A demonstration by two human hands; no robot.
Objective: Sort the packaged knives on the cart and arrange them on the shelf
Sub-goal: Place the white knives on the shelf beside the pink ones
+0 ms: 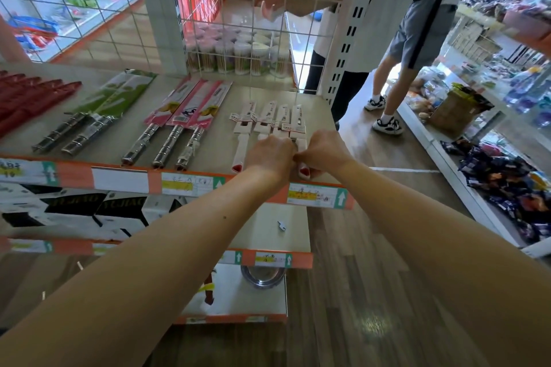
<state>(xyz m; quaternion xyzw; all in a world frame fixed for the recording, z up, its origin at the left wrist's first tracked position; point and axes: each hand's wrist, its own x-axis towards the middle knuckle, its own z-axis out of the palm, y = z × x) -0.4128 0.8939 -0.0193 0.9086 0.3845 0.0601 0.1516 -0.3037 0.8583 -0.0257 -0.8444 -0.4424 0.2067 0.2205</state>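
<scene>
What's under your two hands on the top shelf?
White-packaged knives, four side by side. The left hand and right hand cover their handles; two red-tipped ends poke out below. The grip itself is hidden.

Shop interior: wood-plank floor (357, 292), white wire-grid partition (253, 24) on slotted white uprights (354, 24), stocked side shelving (492, 158); bright, possibly daylight, illumination from upper left.

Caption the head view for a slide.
Both hands straighten white-handled knives on the shelf.
</scene>
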